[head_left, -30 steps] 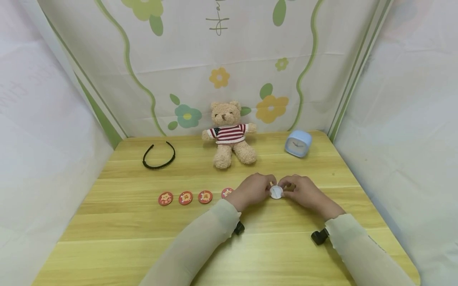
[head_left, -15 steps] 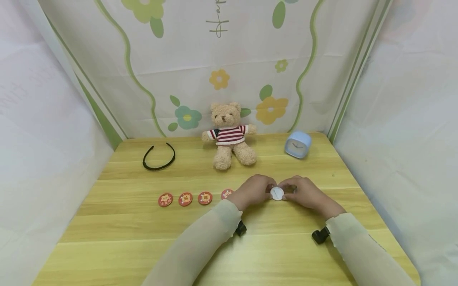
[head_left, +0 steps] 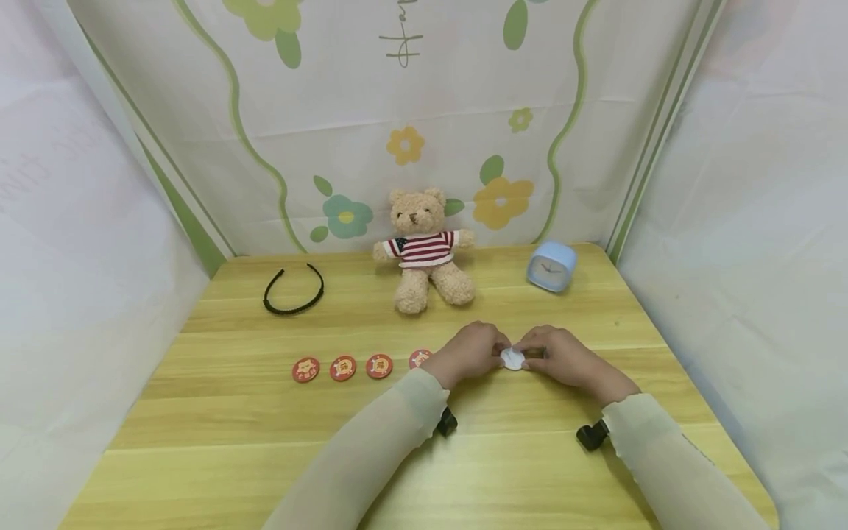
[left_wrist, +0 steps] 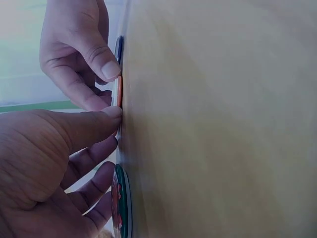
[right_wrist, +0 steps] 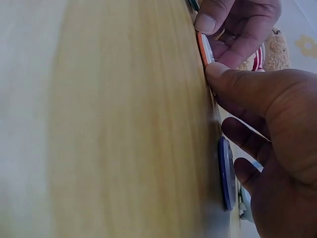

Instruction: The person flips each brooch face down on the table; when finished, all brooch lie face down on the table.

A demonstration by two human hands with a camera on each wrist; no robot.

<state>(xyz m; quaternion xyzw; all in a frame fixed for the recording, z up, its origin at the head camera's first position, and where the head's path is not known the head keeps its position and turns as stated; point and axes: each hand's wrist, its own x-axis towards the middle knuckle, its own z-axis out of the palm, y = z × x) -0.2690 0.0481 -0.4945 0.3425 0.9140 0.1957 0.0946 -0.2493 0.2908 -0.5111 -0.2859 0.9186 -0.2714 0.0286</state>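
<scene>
Cloth (head_left: pixel 464 81) printed with flowers, leaves and wavy green stems stands behind the desk (head_left: pixel 252 456), and paler sheets close in both sides. The desk has a yellowish wood grain. Over it reach two pale sleeves (head_left: pixel 371 449), a black device (head_left: pixel 592 437) just beside each cuff.

Near the middle of the far edge sits the bear (head_left: pixel 425 250), in a red-and-white striped shirt, arms out and legs toward the person.

Left hand (head_left: pixel 472 352) and right hand (head_left: pixel 563 357) meet right of centre, both gripping the same white disc (head_left: pixel 513 359): each pinches its rim between thumb and finger, from opposite sides. The other fingers are loosely bent.

Back left lies the headband (head_left: pixel 294 298), black, its gap facing the cloth. Back right stands the clock (head_left: pixel 552 266), light blue, dial toward the person.

Four red discs (head_left: pixel 343 368) with gold prints form a row left of the left hand, the last partly covered by it. In the wrist views, a green-edged disc (left_wrist: pixel 123 203) is just beside the left fingers and a blue-edged disc (right_wrist: pixel 226 173) just beside the right ones. The white disc is between the hands, down at desk level, pale face up, with an orange edge.
</scene>
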